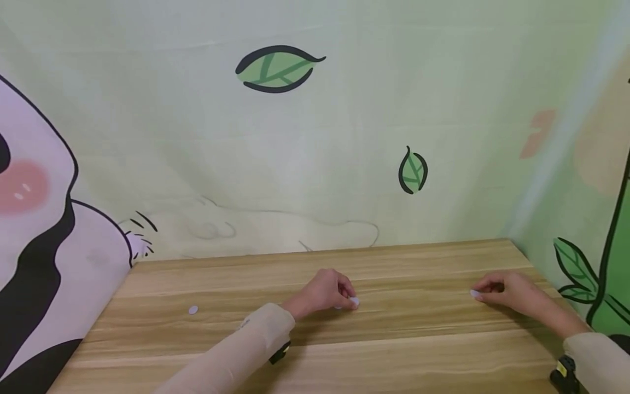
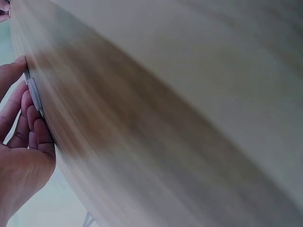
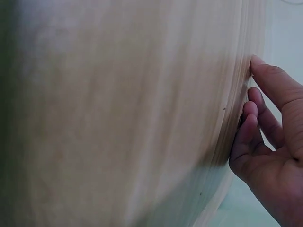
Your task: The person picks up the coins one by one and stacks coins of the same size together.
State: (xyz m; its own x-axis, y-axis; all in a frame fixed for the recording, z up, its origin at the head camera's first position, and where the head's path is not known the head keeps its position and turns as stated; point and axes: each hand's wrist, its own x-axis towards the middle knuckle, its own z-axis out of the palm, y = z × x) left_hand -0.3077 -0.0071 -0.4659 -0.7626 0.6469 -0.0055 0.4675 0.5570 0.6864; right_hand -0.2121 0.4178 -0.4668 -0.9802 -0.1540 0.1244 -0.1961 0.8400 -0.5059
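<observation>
Between thumb and fingers my left hand [image 1: 327, 290] pinches a small round white disc [image 1: 354, 301], low over the wooden table. Another white disc [image 1: 338, 307] shows partly beneath that hand. From the left wrist view, a thicker-looking pale disc [image 2: 34, 94] lies against the curled fingers, just below the thumb tip. Farther right, my right hand [image 1: 512, 293] holds a white disc [image 1: 475, 294] by thumb and fingertips close to the tabletop. In the right wrist view the right hand's fingers [image 3: 251, 132] are bent at the wood, and its disc is hidden.
A single white disc [image 1: 193, 310] lies on the left part of the wooden table [image 1: 394, 361]. Behind the table's back edge hangs a pale green cloth [image 1: 344, 164] printed with leaves and a cartoon animal. More printed cloth [image 1: 610, 262] borders the right side.
</observation>
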